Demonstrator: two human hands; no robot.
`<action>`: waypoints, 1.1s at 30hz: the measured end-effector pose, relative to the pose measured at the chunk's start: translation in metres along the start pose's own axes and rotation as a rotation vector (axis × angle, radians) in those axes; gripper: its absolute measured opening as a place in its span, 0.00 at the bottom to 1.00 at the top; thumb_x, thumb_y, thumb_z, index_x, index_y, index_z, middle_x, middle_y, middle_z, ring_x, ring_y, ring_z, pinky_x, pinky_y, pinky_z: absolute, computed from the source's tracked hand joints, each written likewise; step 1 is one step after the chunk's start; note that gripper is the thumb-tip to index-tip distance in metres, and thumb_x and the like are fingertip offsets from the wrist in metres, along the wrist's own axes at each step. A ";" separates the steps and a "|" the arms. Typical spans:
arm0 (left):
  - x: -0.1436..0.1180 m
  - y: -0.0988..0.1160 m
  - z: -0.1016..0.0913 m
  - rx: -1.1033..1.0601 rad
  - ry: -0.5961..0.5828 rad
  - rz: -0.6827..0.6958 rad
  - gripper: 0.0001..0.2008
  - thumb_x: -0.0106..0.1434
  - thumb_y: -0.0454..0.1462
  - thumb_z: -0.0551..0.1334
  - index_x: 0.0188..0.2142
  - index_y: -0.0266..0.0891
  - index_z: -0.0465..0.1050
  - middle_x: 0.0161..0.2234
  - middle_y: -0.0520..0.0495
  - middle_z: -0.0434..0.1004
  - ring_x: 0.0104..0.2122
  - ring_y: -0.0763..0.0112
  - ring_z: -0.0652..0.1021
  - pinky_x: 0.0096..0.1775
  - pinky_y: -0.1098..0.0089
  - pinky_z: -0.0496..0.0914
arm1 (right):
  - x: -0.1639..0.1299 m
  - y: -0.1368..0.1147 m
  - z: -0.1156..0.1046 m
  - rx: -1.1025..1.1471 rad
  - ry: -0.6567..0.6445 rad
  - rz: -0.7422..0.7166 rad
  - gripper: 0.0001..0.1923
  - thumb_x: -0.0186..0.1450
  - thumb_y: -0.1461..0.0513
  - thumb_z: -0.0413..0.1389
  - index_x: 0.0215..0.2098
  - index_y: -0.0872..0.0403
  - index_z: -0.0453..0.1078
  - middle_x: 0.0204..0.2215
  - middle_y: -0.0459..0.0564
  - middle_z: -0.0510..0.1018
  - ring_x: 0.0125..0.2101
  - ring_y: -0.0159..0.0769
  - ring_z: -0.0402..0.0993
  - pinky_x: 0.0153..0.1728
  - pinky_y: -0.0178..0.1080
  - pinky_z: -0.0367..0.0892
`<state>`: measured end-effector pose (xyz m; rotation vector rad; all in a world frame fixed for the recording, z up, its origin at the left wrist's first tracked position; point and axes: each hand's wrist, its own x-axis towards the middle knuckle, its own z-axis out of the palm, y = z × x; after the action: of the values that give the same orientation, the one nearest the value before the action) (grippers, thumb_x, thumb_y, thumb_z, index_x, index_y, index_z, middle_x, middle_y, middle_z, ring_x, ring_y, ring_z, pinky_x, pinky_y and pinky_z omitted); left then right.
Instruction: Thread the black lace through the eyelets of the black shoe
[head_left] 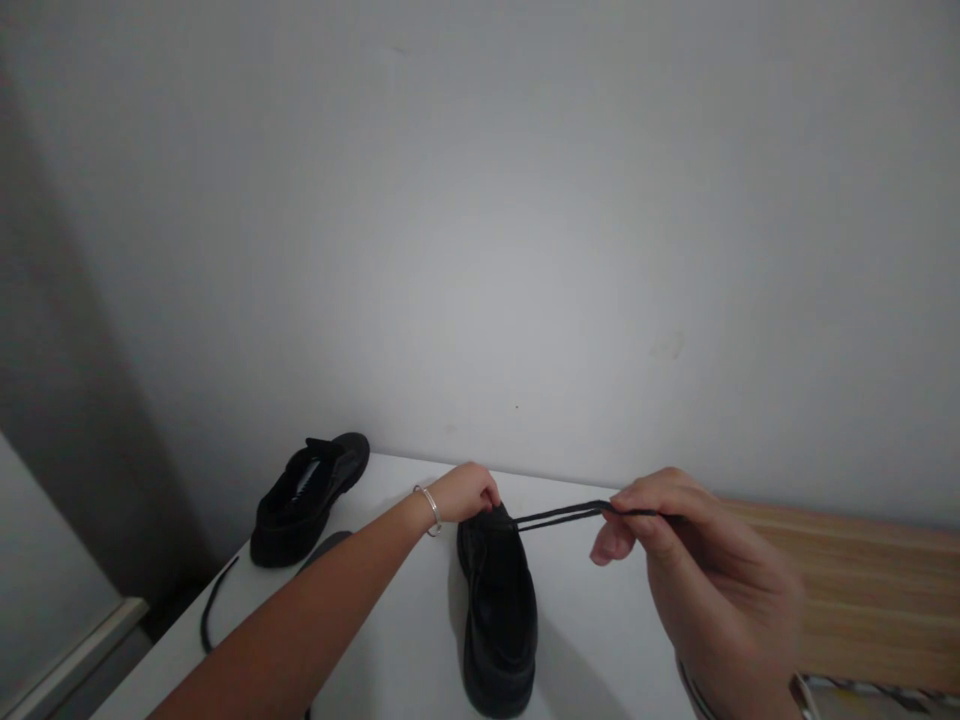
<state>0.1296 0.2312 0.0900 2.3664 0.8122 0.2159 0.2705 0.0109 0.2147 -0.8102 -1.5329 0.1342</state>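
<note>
A black shoe [501, 630] stands on the white table with its heel toward me. My left hand [463, 490], wearing a bracelet, is closed at the shoe's front upper, by the tongue and eyelets. Exactly what its fingertips pinch is partly hidden. From the eyelets a black shoelace [562, 515] stretches to the right as two strands, pulled nearly straight. My right hand [705, 560] pinches the strands together between thumb and fingers, with a short end lying over the fingers.
Another black shoe [300, 500] rests at the table's left back, by the wall. A loose black lace [212, 600] lies near the left edge. Partly behind my left forearm is a dark flat object [328, 545]. A wood-grained surface [855, 590] is at the right.
</note>
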 end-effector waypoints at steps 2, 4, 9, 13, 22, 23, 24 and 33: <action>0.000 0.003 0.001 0.067 0.018 -0.032 0.11 0.69 0.42 0.62 0.39 0.36 0.76 0.39 0.47 0.80 0.38 0.67 0.80 0.44 0.60 0.75 | 0.001 -0.002 0.001 0.002 -0.009 -0.009 0.12 0.69 0.71 0.55 0.41 0.50 0.77 0.26 0.44 0.77 0.24 0.31 0.76 0.26 0.35 0.69; 0.000 0.006 0.005 0.122 0.051 -0.059 0.10 0.69 0.41 0.62 0.41 0.36 0.76 0.41 0.46 0.80 0.39 0.66 0.80 0.45 0.59 0.75 | 0.002 -0.005 0.002 -0.005 -0.016 -0.021 0.12 0.68 0.71 0.55 0.42 0.51 0.76 0.27 0.44 0.78 0.24 0.31 0.76 0.26 0.35 0.69; -0.004 0.009 0.017 0.188 0.158 -0.098 0.10 0.69 0.40 0.62 0.45 0.36 0.75 0.47 0.44 0.78 0.47 0.61 0.78 0.50 0.53 0.73 | 0.003 -0.012 0.001 -0.067 -0.040 -0.032 0.11 0.68 0.71 0.55 0.41 0.50 0.76 0.25 0.43 0.77 0.24 0.30 0.76 0.26 0.34 0.69; -0.007 0.002 0.019 0.172 0.146 -0.111 0.11 0.69 0.40 0.62 0.47 0.36 0.74 0.48 0.44 0.77 0.45 0.62 0.78 0.48 0.55 0.74 | 0.004 -0.014 -0.001 -0.063 -0.041 -0.045 0.11 0.68 0.71 0.55 0.41 0.50 0.76 0.25 0.44 0.77 0.25 0.31 0.76 0.26 0.34 0.69; -0.014 -0.007 0.006 0.112 0.024 -0.151 0.11 0.69 0.42 0.62 0.42 0.34 0.75 0.40 0.47 0.79 0.37 0.66 0.80 0.40 0.61 0.77 | 0.007 -0.017 0.003 -0.035 -0.061 -0.045 0.12 0.69 0.71 0.55 0.42 0.50 0.77 0.26 0.45 0.77 0.25 0.31 0.76 0.26 0.35 0.69; -0.013 -0.007 0.006 0.111 0.012 -0.152 0.12 0.69 0.42 0.63 0.41 0.34 0.75 0.39 0.48 0.79 0.37 0.66 0.80 0.40 0.62 0.76 | 0.007 -0.018 0.003 -0.032 -0.062 -0.047 0.12 0.69 0.71 0.55 0.42 0.50 0.77 0.27 0.45 0.77 0.25 0.31 0.76 0.26 0.35 0.69; -0.013 -0.007 0.006 0.109 0.002 -0.151 0.12 0.68 0.42 0.63 0.41 0.34 0.76 0.39 0.48 0.79 0.37 0.66 0.80 0.40 0.62 0.76 | 0.007 -0.018 0.003 -0.031 -0.062 -0.050 0.12 0.69 0.71 0.55 0.42 0.50 0.77 0.27 0.45 0.77 0.25 0.31 0.76 0.25 0.35 0.69; -0.012 -0.011 0.011 0.037 0.103 -0.125 0.11 0.69 0.41 0.62 0.43 0.35 0.75 0.42 0.46 0.79 0.41 0.65 0.80 0.44 0.58 0.76 | 0.006 -0.017 -0.001 -0.065 -0.058 -0.040 0.12 0.68 0.71 0.55 0.42 0.50 0.77 0.26 0.44 0.77 0.25 0.31 0.76 0.25 0.34 0.70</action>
<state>0.1180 0.2252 0.0751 2.3445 1.0170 0.2746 0.2648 0.0014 0.2292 -0.8325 -1.6138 0.0792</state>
